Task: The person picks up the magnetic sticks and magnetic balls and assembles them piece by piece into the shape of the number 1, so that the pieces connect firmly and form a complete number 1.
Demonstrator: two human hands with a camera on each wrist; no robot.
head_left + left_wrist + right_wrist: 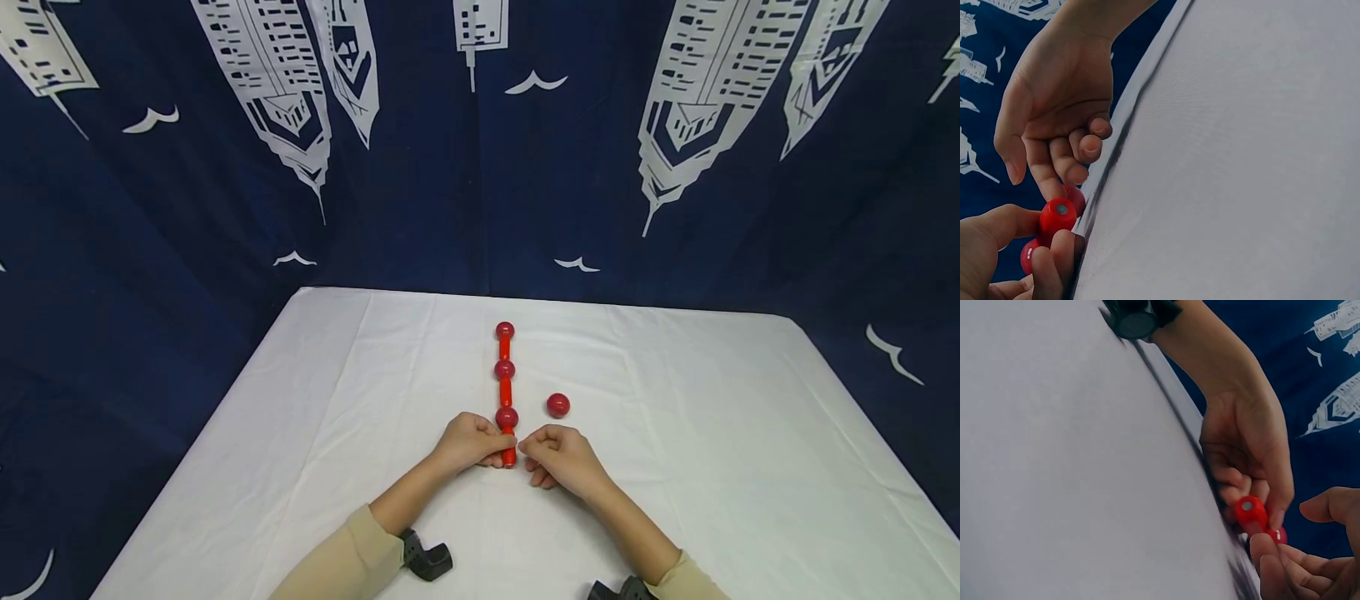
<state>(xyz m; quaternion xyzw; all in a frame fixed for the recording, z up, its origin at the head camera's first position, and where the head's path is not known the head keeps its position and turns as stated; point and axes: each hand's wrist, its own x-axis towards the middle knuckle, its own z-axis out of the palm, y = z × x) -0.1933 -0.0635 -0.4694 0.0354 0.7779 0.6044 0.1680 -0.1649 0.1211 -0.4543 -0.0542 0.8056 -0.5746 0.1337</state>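
Observation:
A straight chain of red balls and red rods lies on the white table, running away from me in the head view. It has a far ball (505,331), a middle ball (505,369) and a near ball (507,417), joined by red rods (506,392). My left hand (468,442) pinches the nearest red rod (509,457) between thumb and fingers. That rod's free end (1057,215) shows a grey round spot in both wrist views. Just right of it is my right hand (562,458), fingers loosely bent, thumb apart in the right wrist view, fingertips close to the rod.
A loose red ball (558,405) lies right of the chain, beyond my right hand. The white table (712,433) reaches to a dark blue patterned curtain (480,183) behind it. Black devices (427,557) sit at both wrists.

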